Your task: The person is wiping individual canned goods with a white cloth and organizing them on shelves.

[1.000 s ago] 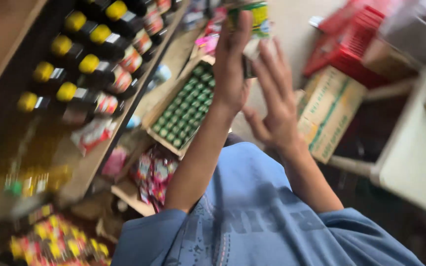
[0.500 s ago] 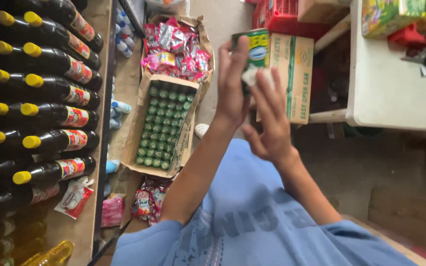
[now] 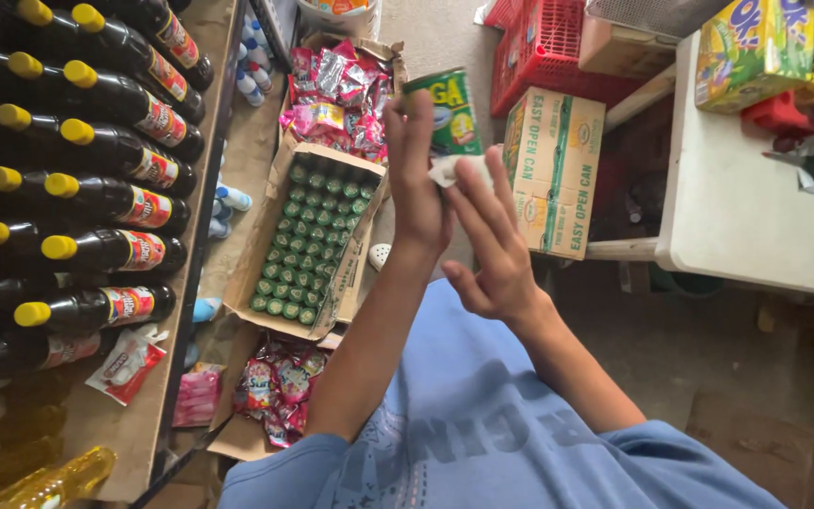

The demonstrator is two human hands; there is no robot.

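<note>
Head view: I see left hand [image 3: 416, 184] raised, gripping green can [image 3: 451, 111] above floor, over gap between open carton of green-capped bottles [image 3: 301, 240] and printed cardboard box [image 3: 552, 170]. Right hand [image 3: 487, 240] pinches white wad, probably cloth [image 3: 452, 170], against can's lower side. Dark yellow-capped bottles [image 3: 96, 141] fill shelf at left edge.

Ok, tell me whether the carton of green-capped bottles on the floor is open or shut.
Open. The carton has its flaps folded out, and the rows of green caps show from above.
</note>
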